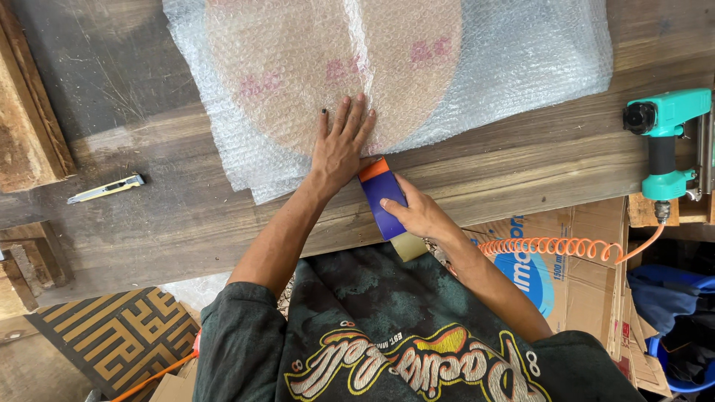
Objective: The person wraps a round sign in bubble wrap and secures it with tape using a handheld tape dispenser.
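A round brown board wrapped in bubble wrap [313,67] lies on the dark wooden workbench [171,193]. My left hand [340,141] lies flat with fingers spread on the near edge of the bubble wrap, pressing it down. My right hand [417,214] grips a blue and orange tape dispenser [382,195] with a roll of brown tape, its orange end touching the wrap's edge beside my left hand.
A yellow utility knife [106,189] lies on the bench at the left. A teal pneumatic nail gun [666,138] with an orange coiled hose [551,246] rests at the right. Cardboard boxes [581,275] stand below the bench; wood blocks [26,126] sit far left.
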